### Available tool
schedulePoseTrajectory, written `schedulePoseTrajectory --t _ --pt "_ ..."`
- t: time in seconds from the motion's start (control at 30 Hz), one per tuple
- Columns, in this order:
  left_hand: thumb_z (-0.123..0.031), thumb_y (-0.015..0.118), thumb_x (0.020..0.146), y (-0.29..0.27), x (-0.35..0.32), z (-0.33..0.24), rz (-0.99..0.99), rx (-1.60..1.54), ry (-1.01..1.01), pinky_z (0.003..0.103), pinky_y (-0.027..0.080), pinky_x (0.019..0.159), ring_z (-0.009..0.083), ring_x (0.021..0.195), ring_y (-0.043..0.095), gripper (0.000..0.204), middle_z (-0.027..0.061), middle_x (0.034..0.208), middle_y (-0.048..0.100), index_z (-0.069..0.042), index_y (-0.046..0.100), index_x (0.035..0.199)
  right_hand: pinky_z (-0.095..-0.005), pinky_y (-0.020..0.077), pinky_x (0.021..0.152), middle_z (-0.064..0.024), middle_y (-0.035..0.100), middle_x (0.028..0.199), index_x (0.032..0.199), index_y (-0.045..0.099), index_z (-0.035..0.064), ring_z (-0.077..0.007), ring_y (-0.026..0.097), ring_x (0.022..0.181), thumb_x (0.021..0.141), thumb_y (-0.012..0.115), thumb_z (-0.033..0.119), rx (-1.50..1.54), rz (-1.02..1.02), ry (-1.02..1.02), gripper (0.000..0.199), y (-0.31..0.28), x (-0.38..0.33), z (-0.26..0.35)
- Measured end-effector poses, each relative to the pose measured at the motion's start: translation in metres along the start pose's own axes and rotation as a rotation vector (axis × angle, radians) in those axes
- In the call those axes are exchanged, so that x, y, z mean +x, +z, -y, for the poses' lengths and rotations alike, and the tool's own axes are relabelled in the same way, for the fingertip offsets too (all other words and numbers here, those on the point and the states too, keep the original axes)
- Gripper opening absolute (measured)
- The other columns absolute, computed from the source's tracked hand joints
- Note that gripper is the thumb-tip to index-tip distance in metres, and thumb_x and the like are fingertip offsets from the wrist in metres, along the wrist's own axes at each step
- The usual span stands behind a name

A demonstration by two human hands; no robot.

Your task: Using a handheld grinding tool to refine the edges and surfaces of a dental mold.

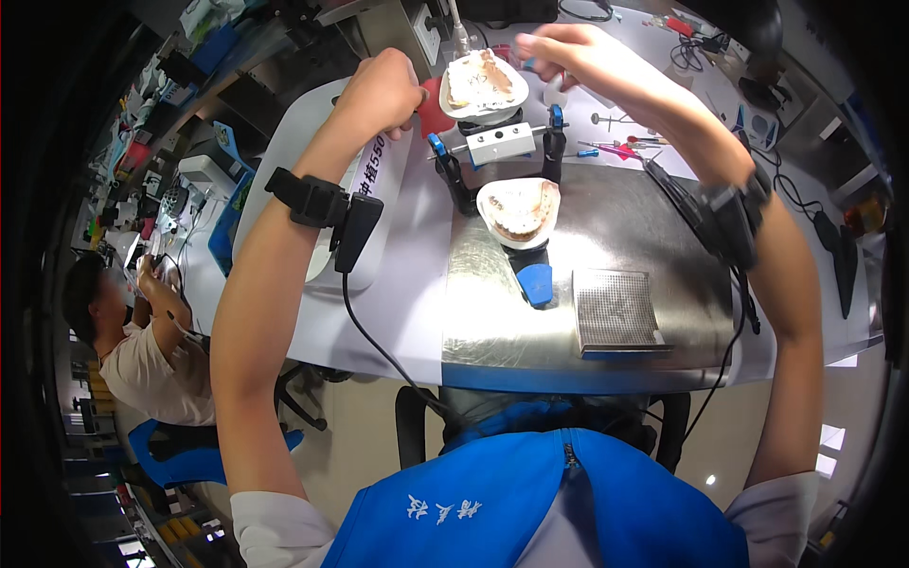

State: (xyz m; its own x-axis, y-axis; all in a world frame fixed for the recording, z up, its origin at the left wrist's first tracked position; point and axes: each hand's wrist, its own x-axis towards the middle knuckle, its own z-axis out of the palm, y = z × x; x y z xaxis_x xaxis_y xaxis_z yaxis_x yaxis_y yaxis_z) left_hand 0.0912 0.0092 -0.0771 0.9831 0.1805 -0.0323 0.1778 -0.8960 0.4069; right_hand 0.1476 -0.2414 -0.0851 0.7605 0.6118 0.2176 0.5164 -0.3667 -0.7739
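Note:
A dental articulator (pixel 502 144) with blue knobs stands opened out in front of me. Its upper part carries a white plaster cast (pixel 481 83) with pencil-like marks, and a second plaster dental cast (pixel 519 212), brownish along the teeth, sits on its near arm. My left hand (pixel 386 93) is at the left of the far cast, beside a red object (pixel 436 106); its fingers are curled in, and what they may hold is hidden. To the right of that cast hovers my right hand (pixel 574 55), fingers bent and smeared by motion, close to a small whitish translucent item (pixel 555 92).
A metal plate (pixel 663 237) covers the near table, with a gridded metal block (pixel 615 310) on it. Slim hand tools (pixel 630 147) and cables lie right. A white case (pixel 365 237) stands left, under my forearm. Further left, another person (pixel 156 355) sits working.

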Motion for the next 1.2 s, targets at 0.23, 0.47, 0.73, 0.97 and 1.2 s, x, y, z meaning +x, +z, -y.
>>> schedulePoseTrajectory --t 0.23,0.47,0.73,0.97,1.2 --pt "-0.013 0.067 0.093 -0.017 -0.070 -0.001 -0.136 0.033 0.324 0.032 0.054 0.066 0.0203 0.071 0.068 0.038 0.0154 0.091 0.070 0.004 0.062 0.127 -0.0460 0.0536 0.080 -0.0185 0.070 0.105 0.114 0.069 -0.0007 -0.0379 0.068 0.090 0.088 0.077 0.036 -0.928 -0.008 0.185 0.046 -0.061 -0.165 -0.072" --pt "-0.007 0.066 0.089 0.020 -0.158 -0.032 -0.375 -0.135 0.428 0.039 0.052 0.086 0.0304 0.097 0.064 0.028 0.0140 0.109 0.060 -0.002 0.064 0.117 -0.0466 0.0517 0.073 -0.0157 0.069 0.088 0.111 0.072 0.0033 -0.0391 0.067 0.081 0.089 0.073 0.022 -0.729 -0.028 0.185 0.029 -0.046 -0.204 -0.063" --pt "-0.017 0.078 0.086 0.093 -0.155 -0.018 -0.240 -0.518 0.746 0.042 0.046 0.101 0.0337 0.117 0.058 0.044 0.0153 0.123 0.062 -0.001 0.063 0.124 -0.0451 0.0490 0.077 -0.0157 0.062 0.092 0.108 0.066 0.0078 -0.0371 0.064 0.088 0.100 0.062 0.038 -0.669 -0.221 0.445 0.032 -0.017 -0.214 -0.048" --pt "-0.023 0.082 0.081 0.113 -0.128 -0.009 -0.343 -0.372 0.876 0.046 0.044 0.104 0.0340 0.119 0.055 0.053 0.0130 0.122 0.061 -0.005 0.062 0.127 -0.0296 0.0466 0.057 -0.0026 0.059 0.068 0.118 0.055 -0.0061 -0.0142 0.060 0.061 0.085 0.083 0.029 -0.388 -0.424 0.666 0.055 -0.034 -0.227 -0.069" --pt "-0.022 0.083 0.079 0.133 -0.113 0.001 -0.239 -0.600 0.790 0.042 0.051 0.099 0.0333 0.114 0.061 0.054 0.0140 0.123 0.062 -0.006 0.062 0.126 -0.0209 0.0311 0.043 0.0025 0.043 0.080 0.108 0.052 0.0056 -0.0060 0.037 0.050 0.092 0.069 0.017 1.236 -0.194 0.641 0.026 -0.091 -0.251 -0.088"
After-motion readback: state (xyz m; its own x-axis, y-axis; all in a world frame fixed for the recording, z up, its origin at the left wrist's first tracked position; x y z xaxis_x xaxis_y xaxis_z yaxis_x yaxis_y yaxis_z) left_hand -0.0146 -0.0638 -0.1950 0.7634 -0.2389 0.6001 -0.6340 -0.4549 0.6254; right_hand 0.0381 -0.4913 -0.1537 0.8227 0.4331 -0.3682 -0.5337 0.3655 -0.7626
